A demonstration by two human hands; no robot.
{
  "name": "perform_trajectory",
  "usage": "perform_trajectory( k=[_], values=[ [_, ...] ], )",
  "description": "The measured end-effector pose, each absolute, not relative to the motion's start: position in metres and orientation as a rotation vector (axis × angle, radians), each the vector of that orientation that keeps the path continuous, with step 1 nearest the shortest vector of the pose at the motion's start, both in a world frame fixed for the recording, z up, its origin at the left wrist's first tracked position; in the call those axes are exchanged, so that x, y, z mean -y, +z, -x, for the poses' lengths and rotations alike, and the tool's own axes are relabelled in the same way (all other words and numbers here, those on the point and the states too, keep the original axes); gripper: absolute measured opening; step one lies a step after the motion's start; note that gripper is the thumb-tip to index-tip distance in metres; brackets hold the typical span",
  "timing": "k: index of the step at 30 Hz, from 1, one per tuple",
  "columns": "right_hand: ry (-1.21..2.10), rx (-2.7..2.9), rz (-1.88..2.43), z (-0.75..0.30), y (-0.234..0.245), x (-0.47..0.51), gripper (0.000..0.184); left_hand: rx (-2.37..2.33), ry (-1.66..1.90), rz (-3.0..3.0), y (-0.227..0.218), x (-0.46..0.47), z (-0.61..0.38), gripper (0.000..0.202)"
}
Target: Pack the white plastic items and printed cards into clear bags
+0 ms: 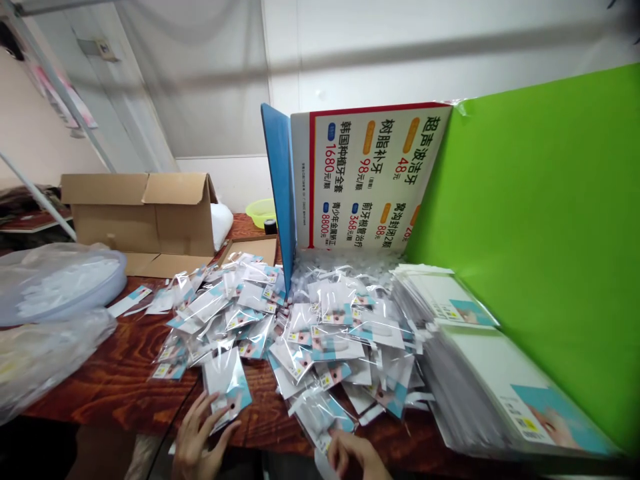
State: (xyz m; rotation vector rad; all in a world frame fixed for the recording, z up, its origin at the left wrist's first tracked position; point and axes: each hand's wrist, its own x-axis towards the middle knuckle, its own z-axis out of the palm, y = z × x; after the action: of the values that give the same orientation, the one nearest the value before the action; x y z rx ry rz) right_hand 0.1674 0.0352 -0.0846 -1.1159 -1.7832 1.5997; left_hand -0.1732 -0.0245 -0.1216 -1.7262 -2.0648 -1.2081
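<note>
Several small clear plastic packets with white and teal cards lie heaped on a dark wooden table [120,373]. My left hand [200,437] is at the near edge, fingers spread, touching one packet [227,387] that lies flat on the wood. My right hand [353,453] rests at the near edge with its fingers curled, against the bottom of the packet heap [325,333]; what it holds, if anything, is hidden.
Stacks of flat card sheets [480,353] lie at the right beside a green board [540,220]. A printed sign [370,173] and a blue panel [280,187] stand behind the heap. An open cardboard box [145,213], a round tub [65,283] and plastic bags [40,360] sit at the left.
</note>
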Motion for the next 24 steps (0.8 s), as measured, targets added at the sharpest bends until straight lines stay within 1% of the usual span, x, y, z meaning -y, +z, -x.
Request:
perform_trajectory(
  k=[1, 4, 5, 6, 9, 12, 13, 16, 17, 18, 21, 22, 24],
  values=[
    [1.615, 1.716, 1.133, -0.164, -0.081, -0.035, 0.051, 2.205, -1.206, 1.577, -0.122, 0.027, 0.169, 0.028],
    [1.718, 1.576, 1.139, -0.153, -0.068, -0.033, 0.049, 2.663, -1.114, 1.008, -0.107, 0.015, 0.157, 0.071],
    [1.765, 1.562, 1.117, -0.149, -0.064, -0.032, 0.049, 2.794, -1.076, 0.953, -0.099, 0.007, 0.153, 0.084],
    [1.800, 1.548, 1.090, -0.146, -0.060, -0.031, 0.049, 2.903, -1.063, 0.951, -0.091, -0.002, 0.151, 0.089],
    [1.816, 1.513, 1.057, -0.145, -0.058, -0.029, 0.050, 3.014, -1.095, 0.966, -0.081, -0.020, 0.152, 0.084],
    [1.825, 1.444, 1.064, -0.160, -0.065, -0.028, 0.049, 3.091, -1.232, 0.968, -0.084, -0.018, 0.161, 0.079],
    [1.848, 1.399, 1.053, -0.168, -0.068, -0.027, 0.052, 3.113, -1.301, 0.990, -0.085, -0.013, 0.164, 0.077],
    [1.883, 1.261, 1.004, -0.191, -0.070, -0.028, 0.074, 3.135, -1.540, 1.127, -0.082, 0.006, 0.167, 0.071],
    [1.885, 1.229, 0.994, -0.196, -0.068, -0.029, 0.077, 3.138, -1.623, 1.182, -0.078, 0.013, 0.164, 0.071],
    [1.888, 1.203, 0.984, -0.199, -0.065, -0.031, 0.076, 3.145, -1.718, 1.249, -0.072, 0.019, 0.159, 0.072],
    [1.914, 1.150, 0.945, -0.197, -0.052, -0.038, 0.057, 3.171, -2.047, 1.598, -0.055, 0.031, 0.133, 0.076],
    [1.921, 1.133, 0.921, -0.194, -0.047, -0.041, 0.054, 3.172, -2.139, 1.779, -0.050, 0.033, 0.121, 0.077],
    [1.947, 1.099, 0.865, -0.184, -0.038, -0.046, 0.062, 3.131, -2.227, 2.193, -0.044, 0.033, 0.097, 0.079]
  ],
)
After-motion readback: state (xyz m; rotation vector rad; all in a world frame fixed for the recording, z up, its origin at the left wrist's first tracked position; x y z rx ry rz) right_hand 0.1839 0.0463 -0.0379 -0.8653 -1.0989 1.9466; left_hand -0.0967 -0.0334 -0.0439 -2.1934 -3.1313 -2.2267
